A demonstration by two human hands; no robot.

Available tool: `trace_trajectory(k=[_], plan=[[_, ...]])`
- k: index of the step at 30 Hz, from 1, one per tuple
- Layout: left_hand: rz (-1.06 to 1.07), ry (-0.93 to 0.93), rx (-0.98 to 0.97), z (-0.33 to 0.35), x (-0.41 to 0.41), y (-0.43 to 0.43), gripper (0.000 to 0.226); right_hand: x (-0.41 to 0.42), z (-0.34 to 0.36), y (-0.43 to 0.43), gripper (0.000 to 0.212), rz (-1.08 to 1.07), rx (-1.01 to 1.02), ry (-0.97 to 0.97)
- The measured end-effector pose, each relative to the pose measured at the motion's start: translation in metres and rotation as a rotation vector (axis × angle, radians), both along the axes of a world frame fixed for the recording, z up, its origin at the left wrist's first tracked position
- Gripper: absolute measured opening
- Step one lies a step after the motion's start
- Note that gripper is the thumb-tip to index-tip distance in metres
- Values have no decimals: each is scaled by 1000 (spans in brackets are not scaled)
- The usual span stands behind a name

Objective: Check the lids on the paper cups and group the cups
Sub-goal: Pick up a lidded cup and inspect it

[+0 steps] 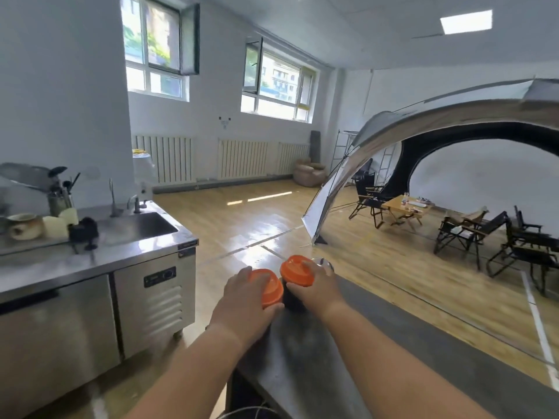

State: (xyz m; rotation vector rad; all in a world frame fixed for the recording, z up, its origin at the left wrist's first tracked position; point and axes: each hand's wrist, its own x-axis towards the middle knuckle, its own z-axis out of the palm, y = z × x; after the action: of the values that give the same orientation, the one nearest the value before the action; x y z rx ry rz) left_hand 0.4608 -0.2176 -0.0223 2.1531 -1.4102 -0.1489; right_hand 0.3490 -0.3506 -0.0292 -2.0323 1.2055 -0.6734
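We had two orange-lidded paper cups (292, 299) touching on the grey counter (348, 343), visible body dark. Our left hand (245, 297) gripped the left lid (269, 287); our right hand (316, 290) gripped the right lid (294, 270).

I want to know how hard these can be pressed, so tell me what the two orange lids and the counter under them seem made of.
The left orange lid and right orange lid: probably plastic, uniform colour, soft sheen and moulded raised rim. The counter: smooth, dark grey with dull reflections; perhaps metal or stone, blur leaves it open.
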Motion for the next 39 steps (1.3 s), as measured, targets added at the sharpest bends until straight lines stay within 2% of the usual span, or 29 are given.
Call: trace_trajectory(k=[5,10,14,21,26,31,33,36,39], plan=[[-2,24,-48,-6,-13,3,63,-27,-8,-1,66,-30,-4,-94],[-119,-4,-66,4,-81,-11,64,-132,3,8,63,-115,-21,-189],[-313,-7,-77,15,-194,-35,63,-275,15,20,64,-265,-64,-195],[-673,7,-47,27,-449,-47,67,-562,21,78,65,-566,-103,-113],[-803,73,-16,22,-584,-37,65,-715,10,123,64,-706,-93,-65],[-728,-28,-12,7,-627,-34,65,-783,-12,153,58,-747,-139,-21],[-689,-72,0,2,-629,-33,64,-792,-22,158,57,-741,-152,-2],[-647,-80,-36,-5,-632,-30,66,-795,-32,161,71,-704,-173,-15],[-605,-153,-55,-6,-634,-30,68,-791,-34,163,66,-718,-248,0]])
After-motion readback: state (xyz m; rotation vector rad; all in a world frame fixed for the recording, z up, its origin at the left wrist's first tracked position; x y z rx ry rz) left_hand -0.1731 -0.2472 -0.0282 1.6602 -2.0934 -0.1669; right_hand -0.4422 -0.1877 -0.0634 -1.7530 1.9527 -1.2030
